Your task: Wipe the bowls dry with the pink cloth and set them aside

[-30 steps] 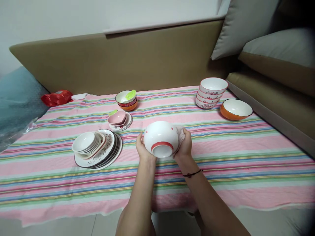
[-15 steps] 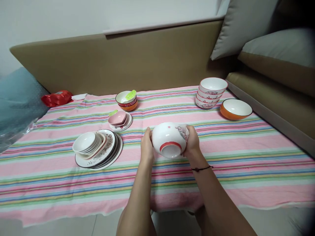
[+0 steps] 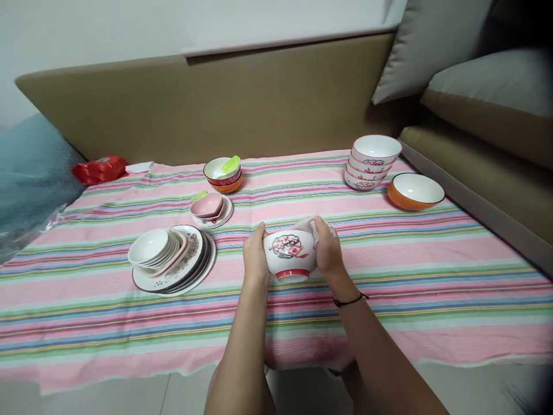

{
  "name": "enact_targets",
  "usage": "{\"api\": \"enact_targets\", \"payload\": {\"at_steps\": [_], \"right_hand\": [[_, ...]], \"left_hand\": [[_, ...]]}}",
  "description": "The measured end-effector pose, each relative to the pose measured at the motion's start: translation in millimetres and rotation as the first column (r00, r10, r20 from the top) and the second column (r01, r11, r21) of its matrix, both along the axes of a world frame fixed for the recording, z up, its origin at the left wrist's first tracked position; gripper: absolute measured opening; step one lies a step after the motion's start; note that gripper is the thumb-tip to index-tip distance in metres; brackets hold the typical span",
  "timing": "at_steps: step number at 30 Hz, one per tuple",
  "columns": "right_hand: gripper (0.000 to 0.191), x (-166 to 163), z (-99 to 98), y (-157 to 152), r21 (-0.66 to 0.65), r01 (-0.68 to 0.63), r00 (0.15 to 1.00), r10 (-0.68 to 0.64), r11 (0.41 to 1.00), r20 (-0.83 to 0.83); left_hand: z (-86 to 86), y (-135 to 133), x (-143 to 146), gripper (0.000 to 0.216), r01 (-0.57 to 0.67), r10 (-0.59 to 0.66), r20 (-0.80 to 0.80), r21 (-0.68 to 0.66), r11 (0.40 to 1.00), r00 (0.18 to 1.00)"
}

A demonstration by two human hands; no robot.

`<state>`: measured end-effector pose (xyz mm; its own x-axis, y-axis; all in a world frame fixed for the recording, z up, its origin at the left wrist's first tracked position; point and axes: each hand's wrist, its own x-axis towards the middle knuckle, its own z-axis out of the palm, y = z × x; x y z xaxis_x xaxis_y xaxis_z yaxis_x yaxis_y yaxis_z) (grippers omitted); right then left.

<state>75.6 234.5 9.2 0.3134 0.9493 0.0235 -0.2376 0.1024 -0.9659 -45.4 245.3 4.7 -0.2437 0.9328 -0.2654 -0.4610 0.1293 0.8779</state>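
Between my two hands is a white bowl (image 3: 291,253) with a red foot ring and a red-and-black flower print facing me. My left hand (image 3: 256,253) grips its left side, thumb up along the wall. On the other side, my right hand (image 3: 328,248) is closed on the bowl, with a pale crumpled cloth (image 3: 307,223) between its fingers and the rim. The inside of the bowl is mostly hidden. At the back right stands a stack of similar white bowls (image 3: 375,164), and beside it an orange bowl (image 3: 415,193) with a white inside.
To the left are stacked plates (image 3: 190,276) carrying small white bowls (image 3: 149,248). Behind them sit pink dishes (image 3: 206,206) on small plates, and stacked bowls (image 3: 222,173) with a green piece. A red shiny bundle (image 3: 99,170) lies far left on the striped cloth (image 3: 389,311). Cushions (image 3: 496,86) border the right.
The bowl has turned in my hands: its underside faced me more before, and now its printed side does. My right hand has shifted slightly left with the cloth.
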Motion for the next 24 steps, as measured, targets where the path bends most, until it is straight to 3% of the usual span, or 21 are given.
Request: {"api": "enact_targets", "payload": {"at_steps": [3, 9, 12, 19, 24], "right_hand": [[0.043, 1, 1.9, 0, 0.035, -0.042, 0.985, 0.047, 0.999, -0.169], [0.079, 14, 5.8, -2, 0.020, -0.326, 0.860, 0.305, 0.945, -0.409], [0.074, 21, 7.8, -2, -0.030, -0.369, 0.831, 0.315, 0.929, -0.459], [0.059, 19, 4.4, 0, -0.118, -0.299, 0.880, 0.226, 0.947, -0.418], [0.044, 19, -6.4, -1, -0.147, -0.139, 0.973, 0.107, 0.979, -0.206]], "left_hand": [[-4.0, 5, -3, 0.048, -0.036, 0.034, 0.139, 0.015, 0.999, 0.990], [-3.6, 8, -5, 0.040, -0.090, 0.104, 0.231, -0.072, 0.993, 0.967], [-2.3, 9, -5, 0.034, -0.077, 0.110, 0.266, -0.131, 0.988, 0.958], [-7.6, 10, -5, 0.030, -0.033, 0.060, 0.216, -0.126, 0.992, 0.974], [-6.0, 8, -3, 0.038, -0.009, 0.032, 0.182, -0.124, 0.992, 0.983]]}}
